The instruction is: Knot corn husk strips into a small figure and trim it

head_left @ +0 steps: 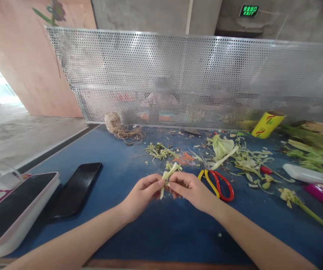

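Left hand (143, 192) and right hand (191, 190) met just above the blue tabletop (116, 236), fingertips almost touching; a pale green plant strip (171, 172) sat in the gap between them

Left: closed to a pinch, thumb over curled fingers, strip under the thumb tip. Right: likewise closed, thumb against the forefinger, apparently gripping the strip's near side; the exact contact was hidden by the fingers, and the remaining fingertips of both hands were tucked underneath

Key relation: the strip's long axis ran aslant, far end away from the body and toward the right hand, where it poked out past the forefinger; near end dropped below the left thumb. Neither hand was clearly nearer, both being at the strip, though the far end was closer to the right and the near end to the left

Around the hands: red-and-yellow-handled scissors (217, 184) lay just beside the right hand, blades pointing away. A heap of green plant trimmings (161, 151) lay just beyond both. Well off to the left of the left hand was a black smartphone (77, 190); far ahead on that side, a ball of twine (112, 122). Far ahead to the right, a yellow cardboard tube (266, 125) stood tilted
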### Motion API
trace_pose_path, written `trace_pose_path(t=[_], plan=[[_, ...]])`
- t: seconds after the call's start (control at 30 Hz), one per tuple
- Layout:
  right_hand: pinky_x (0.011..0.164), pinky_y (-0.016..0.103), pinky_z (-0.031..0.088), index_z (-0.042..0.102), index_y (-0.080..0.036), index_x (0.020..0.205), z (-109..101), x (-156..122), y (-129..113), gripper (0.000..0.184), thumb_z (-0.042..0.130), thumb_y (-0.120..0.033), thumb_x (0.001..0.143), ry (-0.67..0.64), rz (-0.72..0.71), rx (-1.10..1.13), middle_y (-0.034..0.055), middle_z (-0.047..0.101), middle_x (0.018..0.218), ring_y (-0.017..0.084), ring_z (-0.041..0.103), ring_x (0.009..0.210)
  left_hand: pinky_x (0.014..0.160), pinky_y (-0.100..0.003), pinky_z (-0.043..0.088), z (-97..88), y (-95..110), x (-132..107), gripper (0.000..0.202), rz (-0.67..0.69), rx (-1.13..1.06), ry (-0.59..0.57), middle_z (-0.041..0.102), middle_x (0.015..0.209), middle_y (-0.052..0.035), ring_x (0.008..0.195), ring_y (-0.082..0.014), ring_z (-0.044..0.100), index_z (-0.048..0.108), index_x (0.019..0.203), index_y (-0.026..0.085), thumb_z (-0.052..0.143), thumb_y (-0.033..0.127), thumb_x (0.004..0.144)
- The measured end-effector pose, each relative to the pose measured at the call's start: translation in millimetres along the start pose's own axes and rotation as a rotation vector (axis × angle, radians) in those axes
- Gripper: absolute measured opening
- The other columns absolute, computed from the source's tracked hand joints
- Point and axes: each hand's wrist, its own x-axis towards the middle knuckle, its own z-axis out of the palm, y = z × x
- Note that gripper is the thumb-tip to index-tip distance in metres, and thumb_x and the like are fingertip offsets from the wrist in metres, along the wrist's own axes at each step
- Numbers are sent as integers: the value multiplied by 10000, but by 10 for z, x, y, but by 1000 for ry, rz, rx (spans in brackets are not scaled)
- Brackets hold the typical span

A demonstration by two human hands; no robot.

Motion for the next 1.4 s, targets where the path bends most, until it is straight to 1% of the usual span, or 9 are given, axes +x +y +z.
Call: trace_pose_path(t=[0.1,0.23,0.4,0.63,0.7,0.77,0.9,1.13,1.4], plan=[[534,202,379,524,-162,715,-19,10,17,240,448,-347,848,-7,3,77,-18,543,581,84,467,536,561,-232,337,11,-3,-9,248,-11,-81,-27,537,617,-6,573,-112,449,535,665,147,545,378,755],[551,226,394,520,-158,723,-16,7,7,363,320,-414,884,-22,40,186,8,578,616,94,480,547,542,-219,331,-8,64,-32,266,55,136,-11,546,597,-4,549,-100,420,559,662,135,556,386,751],[588,221,416,515,-160,726,27,-35,-59,125,551,-271,772,34,97,-50,-10,575,644,105,535,614,538,-210,331,-19,108,-37,244,113,269,-12,519,581,12,545,-94,410,563,651,142,533,350,775],[686,250,439,566,-193,875,-186,-30,-197,182,443,-322,834,96,6,-473,24,628,850,143,577,790,523,-216,337,-55,111,-4,282,101,390,57,478,541,23,516,-95,414,573,659,139,490,371,795],[762,284,422,550,-198,926,-337,-35,-213,182,419,-294,844,254,107,-831,44,613,928,166,563,878,538,-218,363,-68,118,6,263,103,395,73,517,574,14,529,-98,439,601,701,139,502,364,791],[830,336,394,540,-190,935,-465,-57,-174,171,453,-279,817,311,447,-1205,81,581,1011,222,522,1001,548,-227,395,-70,120,15,242,92,332,89,574,642,-8,548,-104,471,610,736,137,525,359,777],[669,416,437,539,-58,938,-560,-102,28,226,503,-186,755,364,764,-1261,214,578,897,342,584,865,523,-229,413,-56,116,26,223,53,133,132,625,739,-53,591,-116,506,592,772,123,568,344,757],[646,342,446,470,-44,1031,-618,-48,200,404,580,-183,668,375,947,-1229,231,540,985,315,598,869,488,-195,402,-78,146,22,170,-6,-139,222,610,747,-57,632,-108,518,560,747,122,615,283,737],[700,385,416,396,-11,1042,-748,-8,215,498,591,-150,606,446,882,-1274,276,507,1012,355,569,898,492,-182,421,-147,235,11,167,1,-293,306,612,718,-26,639,-95,523,552,700,135,679,239,669]])
